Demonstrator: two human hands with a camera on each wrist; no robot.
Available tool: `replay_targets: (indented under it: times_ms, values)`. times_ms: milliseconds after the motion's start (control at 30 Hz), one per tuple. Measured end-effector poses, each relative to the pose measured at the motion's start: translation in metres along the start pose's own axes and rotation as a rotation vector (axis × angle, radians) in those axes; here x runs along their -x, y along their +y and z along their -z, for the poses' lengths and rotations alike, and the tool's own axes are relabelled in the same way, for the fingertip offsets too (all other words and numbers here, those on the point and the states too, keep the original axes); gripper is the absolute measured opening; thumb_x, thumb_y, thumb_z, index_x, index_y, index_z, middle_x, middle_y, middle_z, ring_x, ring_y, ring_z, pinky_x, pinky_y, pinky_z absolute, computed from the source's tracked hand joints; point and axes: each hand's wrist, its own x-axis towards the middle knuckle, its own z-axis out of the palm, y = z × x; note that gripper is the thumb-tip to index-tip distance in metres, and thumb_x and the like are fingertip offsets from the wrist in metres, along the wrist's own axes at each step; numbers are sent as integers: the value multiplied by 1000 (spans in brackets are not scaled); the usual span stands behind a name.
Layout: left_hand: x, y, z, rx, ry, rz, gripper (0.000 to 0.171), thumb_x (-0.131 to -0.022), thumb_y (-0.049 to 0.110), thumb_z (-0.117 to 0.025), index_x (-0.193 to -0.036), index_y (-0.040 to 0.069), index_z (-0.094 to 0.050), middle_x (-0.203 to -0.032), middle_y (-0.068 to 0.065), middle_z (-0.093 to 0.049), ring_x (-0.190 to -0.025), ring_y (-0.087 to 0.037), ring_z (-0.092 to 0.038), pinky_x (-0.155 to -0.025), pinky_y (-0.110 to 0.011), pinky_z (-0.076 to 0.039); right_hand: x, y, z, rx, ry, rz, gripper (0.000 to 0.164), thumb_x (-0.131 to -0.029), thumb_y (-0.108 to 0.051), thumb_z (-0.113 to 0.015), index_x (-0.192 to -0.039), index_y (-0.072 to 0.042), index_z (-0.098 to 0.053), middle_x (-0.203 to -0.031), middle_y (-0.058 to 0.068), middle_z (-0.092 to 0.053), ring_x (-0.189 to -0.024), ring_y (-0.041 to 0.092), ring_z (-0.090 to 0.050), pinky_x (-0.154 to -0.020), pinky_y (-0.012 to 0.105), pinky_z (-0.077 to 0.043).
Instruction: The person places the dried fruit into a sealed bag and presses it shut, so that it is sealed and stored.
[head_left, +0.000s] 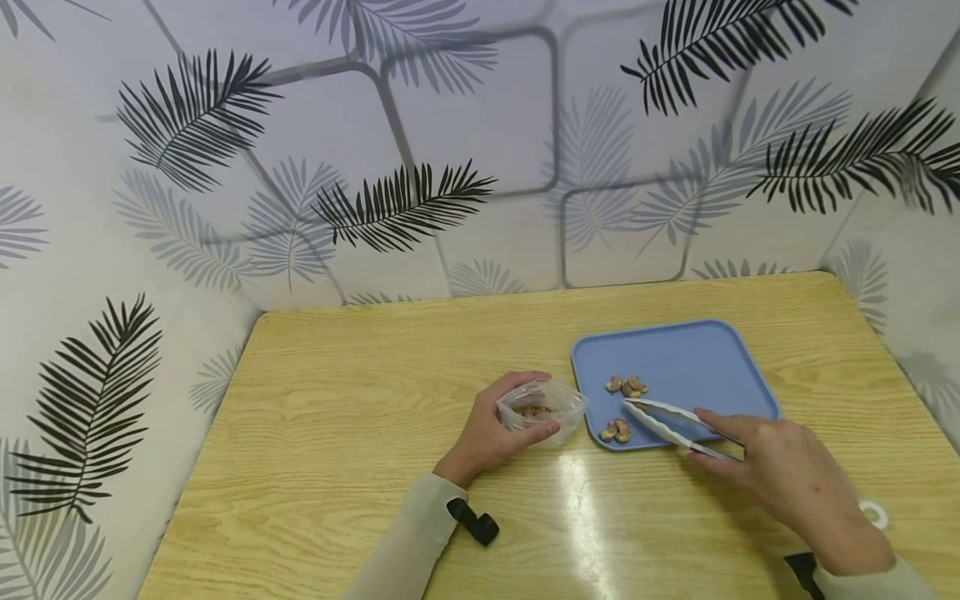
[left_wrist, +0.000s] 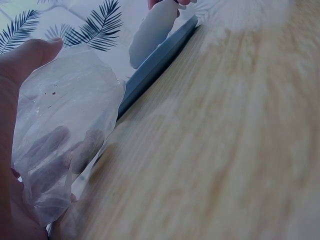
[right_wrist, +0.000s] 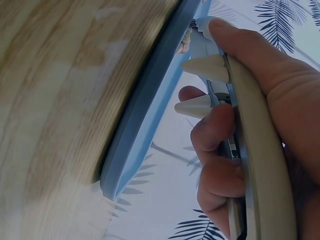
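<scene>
My left hand point(head_left: 491, 429) holds a clear plastic bag point(head_left: 562, 421) upright on the table, its mouth spread towards me. Brown lumpy pieces point(head_left: 535, 412) lie inside; their kind is unclear. My right hand point(head_left: 795, 475) grips white-and-metal tongs point(head_left: 667, 433), with fingers and thumb along both arms in the right wrist view. The tongs' tips are over the left part of a blue tray point(head_left: 690, 358). Beside them on the tray are two small groups of similar brown pieces, an upper group point(head_left: 633, 386) and a lower group point(head_left: 617, 431). A bit of brown shows between the tips; whether it is pinched is unclear.
The tray's left edge stands close to the bag on a wood-grain table point(head_left: 360, 400). A leaf-patterned wall covering point(head_left: 480, 125) rises behind the table. Next to my right wrist a white ring point(head_left: 873, 514) peeks out.
</scene>
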Motion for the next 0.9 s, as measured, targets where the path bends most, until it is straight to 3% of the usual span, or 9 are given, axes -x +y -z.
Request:
replay_targets:
  times_ms: [267, 467, 700, 900]
  values:
    - [1, 0, 0, -1, 3, -5, 63, -91, 10, -89, -149, 12, -65, -146, -3, -69, -127, -23, -68, -108, -37, -56, -3, -2, 4, 10, 70, 60, 62, -79, -37, -97, -131, -9, -80, -107, 21, -83, -72, 27, -78, -60, 45, -60]
    - [0, 1, 0, -2, 2, -1, 63, -91, 10, -89, -149, 13, -65, -146, -4, -69, -127, -24, -68, -108, -37, -56, -7, -3, 6, 30, 161, 124, 61, -74, -32, -100, -128, -10, -82, -100, 14, -85, -61, 6, -59, -50, 30, -48]
    - [0, 3, 1, -7, 1, -1, 63, -91, 12, -89, -149, 12, -65, -146, -4, -69, -127, -23, -68, -108, -36, -56, -12, -9, 8, 8, 178, 141, 60, -74, -28, -100, -128, -10, -82, -100, 13, -85, -65, 10, -68, -53, 31, -49]
    - [0, 3, 0, -18, 6, -2, 63, -91, 12, -90, -149, 13, -65, -146, -4, -69, -127, -22, -68, -109, -37, -55, -15, -15, 9, -40, 216, 181, 59, -72, -25, -101, -125, -10, -83, -98, 9, -86, -64, 0, -56, -53, 25, -43]
